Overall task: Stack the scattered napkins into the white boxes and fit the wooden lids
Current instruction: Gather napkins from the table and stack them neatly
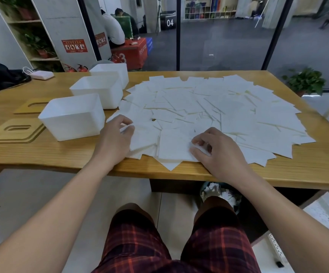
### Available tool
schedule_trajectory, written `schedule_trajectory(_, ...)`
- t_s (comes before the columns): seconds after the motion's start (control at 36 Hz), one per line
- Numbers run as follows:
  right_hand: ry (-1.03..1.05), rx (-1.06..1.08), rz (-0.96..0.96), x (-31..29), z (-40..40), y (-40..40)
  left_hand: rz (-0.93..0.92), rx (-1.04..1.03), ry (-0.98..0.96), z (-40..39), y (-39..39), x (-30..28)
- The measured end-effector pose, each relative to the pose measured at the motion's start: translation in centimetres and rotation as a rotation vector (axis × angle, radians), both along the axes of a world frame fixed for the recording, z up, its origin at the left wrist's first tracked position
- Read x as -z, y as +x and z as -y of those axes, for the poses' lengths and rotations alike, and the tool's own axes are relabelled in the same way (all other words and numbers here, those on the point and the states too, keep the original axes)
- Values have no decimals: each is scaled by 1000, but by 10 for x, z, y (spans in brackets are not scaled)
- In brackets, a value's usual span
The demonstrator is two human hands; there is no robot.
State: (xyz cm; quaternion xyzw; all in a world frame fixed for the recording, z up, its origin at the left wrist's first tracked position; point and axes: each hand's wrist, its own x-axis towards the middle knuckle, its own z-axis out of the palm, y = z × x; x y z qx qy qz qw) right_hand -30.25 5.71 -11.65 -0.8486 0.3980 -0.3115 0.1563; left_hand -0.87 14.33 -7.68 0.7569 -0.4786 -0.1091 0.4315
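Many white napkins (214,113) lie spread in an overlapping heap across the wooden table (65,154). Three empty white boxes stand in a row at the left: near (73,117), middle (98,90), far (111,72). Wooden lids with slots lie left of them, a small stack (14,132) in front and one (31,105) behind. My left hand (115,138) rests on the heap's near left edge, fingers curled on a napkin. My right hand (216,148) pinches the edge of a napkin (174,145) at the near edge of the table.
A black bag (0,76) and a pink device with a white cable (41,74) lie at the table's far left. A glass wall stands behind the table. A potted plant (304,81) sits on the floor at the right. My knees are under the table's near edge.
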Motion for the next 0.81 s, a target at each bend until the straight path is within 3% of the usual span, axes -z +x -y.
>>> schedule_trajectory(0.19,0,17,21,-1,-1,0,-645,9,-283,-12,-2,-16)
schedule_trajectory(0.33,78,18,187,-13,-8,-3,-791,198,-258,-11,-25,-23)
schedule_trajectory(0.56,348,-85,439,-28,-11,-12,-648,432,-139,2,-65,-8)
schedule_trajectory(0.81,337,-16,483,-18,1,-19,-241,335,-37,9,-72,-1)
